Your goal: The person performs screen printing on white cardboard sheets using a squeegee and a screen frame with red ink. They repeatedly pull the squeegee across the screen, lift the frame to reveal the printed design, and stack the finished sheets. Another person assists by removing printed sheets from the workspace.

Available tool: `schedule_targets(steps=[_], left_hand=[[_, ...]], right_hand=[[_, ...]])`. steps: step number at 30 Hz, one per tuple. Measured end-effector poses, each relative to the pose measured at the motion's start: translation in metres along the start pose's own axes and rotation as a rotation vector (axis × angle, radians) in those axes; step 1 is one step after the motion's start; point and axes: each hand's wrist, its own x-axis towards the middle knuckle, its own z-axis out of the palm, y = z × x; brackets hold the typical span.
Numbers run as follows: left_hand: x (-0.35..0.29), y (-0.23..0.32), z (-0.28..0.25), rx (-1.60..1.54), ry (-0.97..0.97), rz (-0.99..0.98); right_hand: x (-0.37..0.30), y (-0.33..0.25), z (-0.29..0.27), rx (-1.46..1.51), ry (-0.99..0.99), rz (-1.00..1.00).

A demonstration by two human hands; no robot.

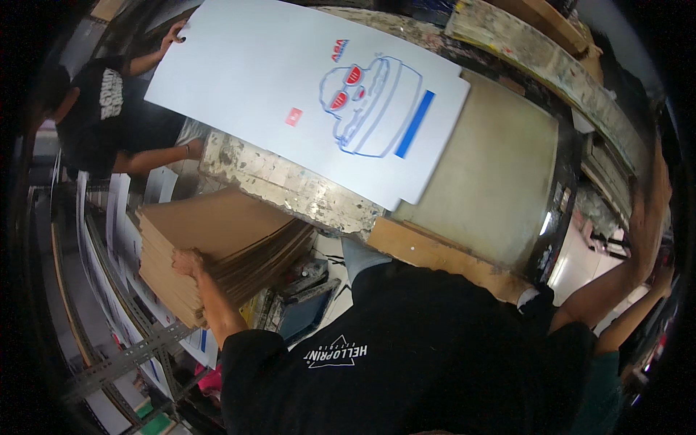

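My left hand is closed on the near edge of a brown cardboard sheet on top of a thick stack. My right arm stretches far to the right; the right hand is at the dark picture rim beside a long, paint-stained frame, its fingers not clear. In front of me a large white sheet, printed with a blue and red cartoon face in sunglasses and a blue bar, lies across the worktable. A co-worker's hand holds its far left corner.
The co-worker in black stands at the left. A pale greenish panel lies right of the sheet, with a wooden strip along its near side. Metal racking holds white sheets at lower left. Another person's arm shows at right.
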Motion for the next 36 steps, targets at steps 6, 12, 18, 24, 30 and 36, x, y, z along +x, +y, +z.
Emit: schedule_targets(steps=[6, 12, 18, 24, 30, 36], left_hand=[[0.002, 0.043, -0.042, 0.244, 0.378, 0.023], [-0.016, 0.070, -0.042, -0.101, 0.204, 0.170], [0.009, 0.049, 0.004, -1.010, 0.450, 0.209], [0.015, 0.066, -0.047, -0.878, 0.424, -0.236], [0.021, 0.023, -0.116, -1.062, 0.552, -0.134], [-0.047, 0.042, -0.289, -1.294, 0.775, 0.014]], right_hand=[[0.030, -0.023, 0.026, 0.074, 0.036, -0.062], [0.039, -0.031, 0.021, 0.067, 0.022, -0.097], [0.049, -0.036, 0.025, 0.133, 0.028, -0.152], [0.047, -0.040, 0.031, 0.106, -0.003, -0.069], [0.047, -0.029, 0.041, 0.177, 0.056, -0.071], [0.048, -0.030, 0.045, 0.285, 0.106, -0.100]])
